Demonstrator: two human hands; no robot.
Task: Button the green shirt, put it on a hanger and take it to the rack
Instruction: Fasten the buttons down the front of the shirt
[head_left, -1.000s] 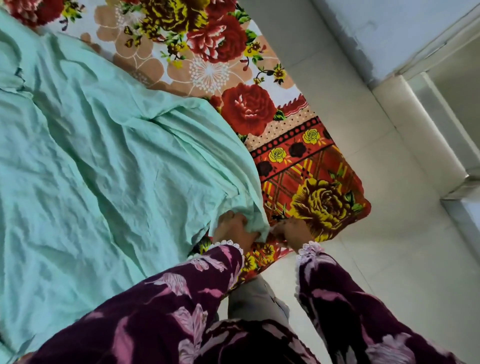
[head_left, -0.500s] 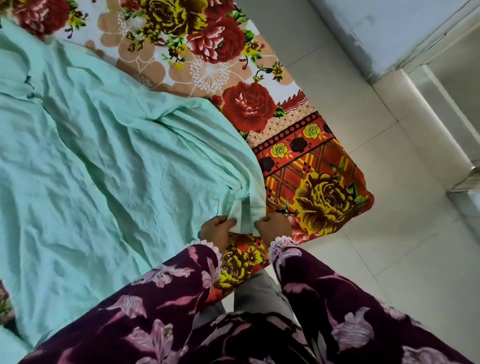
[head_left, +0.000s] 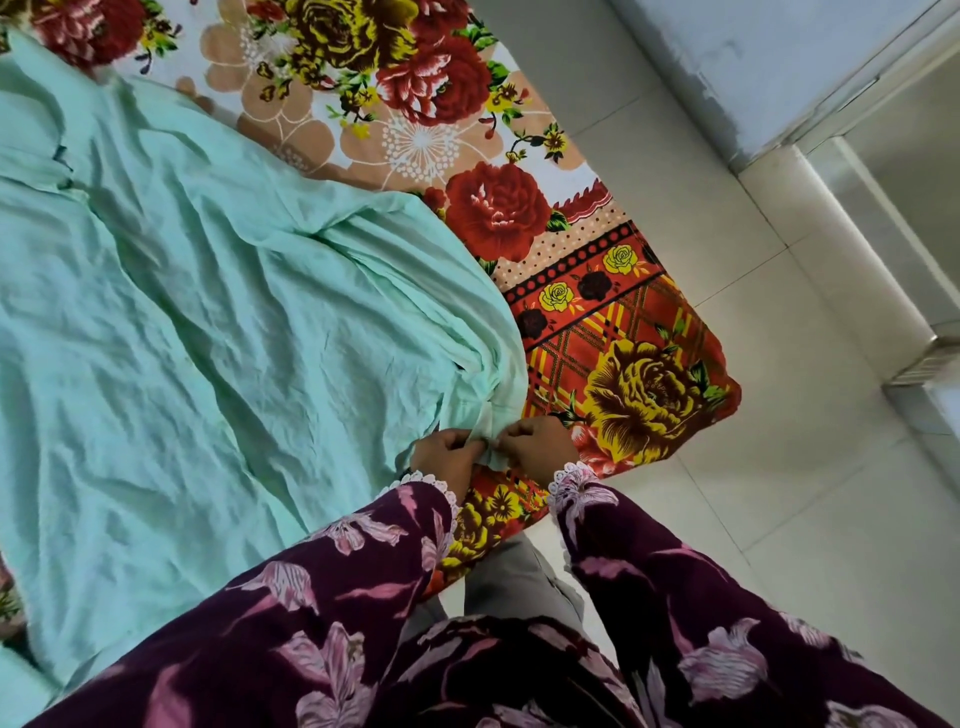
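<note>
**Both hands pinching the shirt's cuff end at the blanket's edge**

Compared with the frame half a second earlier, the green shirt (head_left: 218, 332) is lying much as it did, spread and creased across the left and centre of the frame on the floral blanket (head_left: 613, 332), while the two hands have drawn closer together on its narrow end and the small fold of cloth between them is showing less.

At lower centre, the left hand (head_left: 444, 457) is closing its fingers on the left edge of that pale fold, its purple flowered sleeve (head_left: 322, 582) running in from the bottom left. Just to its right, nearly touching it, the right hand (head_left: 537, 444) is pinching the fold's other edge, thumb and forefinger pressed on the cloth. Whether a button is sitting between the fingertips cannot be told.

The gripped end is the lowest, rightmost tip of the shirt; the rest of the garment is fanning away up and to the left from the hands. Farther right, the blanket's red and yellow corner is giving way to the pale tiled floor (head_left: 779, 519).
</note>
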